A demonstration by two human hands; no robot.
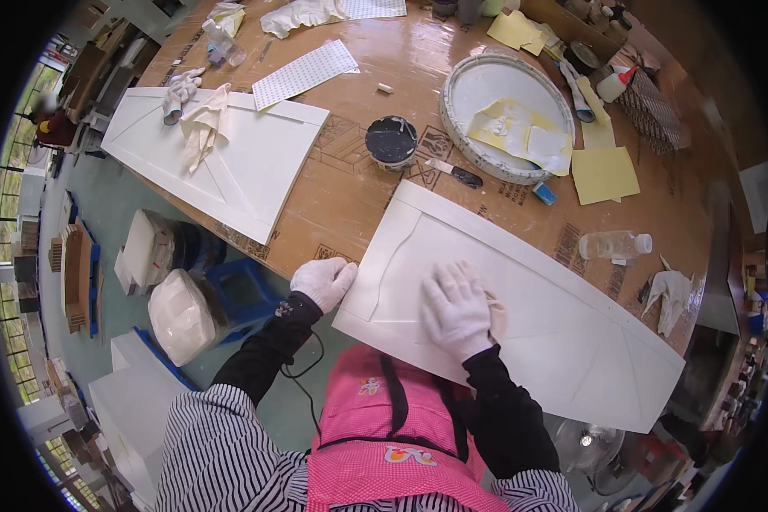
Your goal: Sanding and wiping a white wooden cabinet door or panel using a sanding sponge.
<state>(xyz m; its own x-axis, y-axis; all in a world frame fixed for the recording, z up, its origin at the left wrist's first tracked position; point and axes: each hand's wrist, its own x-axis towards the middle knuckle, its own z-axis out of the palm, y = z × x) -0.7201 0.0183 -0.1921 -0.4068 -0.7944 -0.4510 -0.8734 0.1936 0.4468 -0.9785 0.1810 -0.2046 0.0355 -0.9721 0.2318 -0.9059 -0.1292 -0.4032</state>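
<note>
R grip (456, 309): flat on beige cloth (497, 317) | L grip (323, 284): smooth wht panel (563, 341) edge

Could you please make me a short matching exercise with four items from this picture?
1. Right grip
2. Tub
3. Left grip
4. Pot

A. Bearing yellow paper
B. Black
C. Over a cloth
D. At the left edge of the near panel

Pairs: 1-C, 2-A, 3-D, 4-B

Brn tbl (350, 102): 2 wht panels (563, 333), tub (503, 81), blk pot (391, 141).
</note>
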